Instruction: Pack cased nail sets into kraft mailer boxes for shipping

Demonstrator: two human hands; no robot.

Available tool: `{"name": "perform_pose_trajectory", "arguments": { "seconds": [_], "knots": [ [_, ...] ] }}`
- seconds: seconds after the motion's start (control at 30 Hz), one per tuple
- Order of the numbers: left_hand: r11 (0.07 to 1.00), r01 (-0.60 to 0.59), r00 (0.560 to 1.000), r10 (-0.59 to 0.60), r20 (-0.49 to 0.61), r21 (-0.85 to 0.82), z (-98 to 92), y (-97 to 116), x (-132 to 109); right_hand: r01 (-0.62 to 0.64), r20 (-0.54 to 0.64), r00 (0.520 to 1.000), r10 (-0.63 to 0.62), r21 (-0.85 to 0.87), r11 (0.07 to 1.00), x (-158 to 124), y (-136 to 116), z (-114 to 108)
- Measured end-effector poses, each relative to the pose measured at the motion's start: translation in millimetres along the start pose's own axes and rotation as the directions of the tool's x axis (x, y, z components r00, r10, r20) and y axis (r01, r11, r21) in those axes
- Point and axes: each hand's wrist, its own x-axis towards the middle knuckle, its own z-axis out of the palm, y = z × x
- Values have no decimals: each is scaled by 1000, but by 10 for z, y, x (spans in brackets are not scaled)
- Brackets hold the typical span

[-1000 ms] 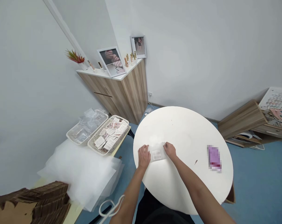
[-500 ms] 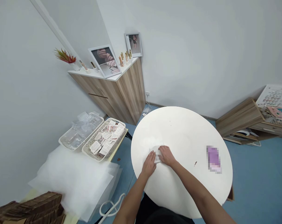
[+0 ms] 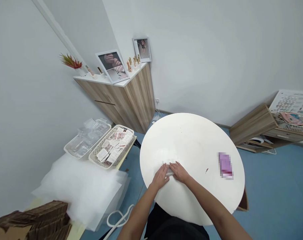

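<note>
On the near left part of the round white table (image 3: 191, 140) lies a small, flat, whitish translucent packet (image 3: 169, 172). My left hand (image 3: 161, 176) grips its left side, fingers together and pointing away from me. From the right, my right hand (image 3: 179, 171) holds the same packet, its fingertips close to those of the left. Both hands rest low at the tabletop and cover much of the packet, so its exact kind cannot be made out.
A pixelated purple item (image 3: 225, 165) lies on the table's right. To the left are a basket of clear plastic packaging (image 3: 77, 146), a basket of cards (image 3: 111, 146), white translucent sheets (image 3: 83, 190) and folded brown cardboard (image 3: 46, 220). A wooden cabinet (image 3: 136, 96) stands behind.
My right hand has moved slightly down and left, its fingertips now nearer the left hand's. The whitish packet shows less above the fingers. The view has shifted a little.
</note>
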Motion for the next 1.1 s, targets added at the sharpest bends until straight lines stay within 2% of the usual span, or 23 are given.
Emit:
{"name": "perform_pose_trajectory", "arguments": {
  "seconds": [0.13, 0.27, 0.43, 0.6, 0.83, 0.93, 1.03, 1.1],
  "knots": [
    [1000, -8, 999, 8, 45, -11, -61, 124, -170, -39, 6, 999, 39, 58, 998, -215, -53, -1],
    [996, 69, 997, -66, 49, -63, -172, 184, -316, -136, 71, 989, 126, 165, 977, -319, -137, -107],
    [958, 254, 966, -243, 87, -137, -323, 204, -352, -356, 224, 927, 301, 270, 895, -230, -171, -228],
    [907, 422, 901, -419, 114, -1, -373, 176, -300, -484, 276, 864, 420, 227, 845, -11, -93, -210],
    [838, 538, 839, -543, 41, 90, -358, 192, -267, -663, 262, 741, 619, 137, 736, 196, -54, -155],
    [823, 550, 833, -554, -17, 142, -363, 201, -300, -691, 238, 716, 656, 114, 713, 227, -101, -152],
    [823, 530, 848, -507, -156, 204, -339, 222, -334, -685, 181, 724, 665, 83, 724, 210, -158, -152],
    [863, 445, 891, -399, -218, 239, -287, 248, -341, -686, 88, 727, 681, 44, 726, 168, -195, -150]
  ]
}}
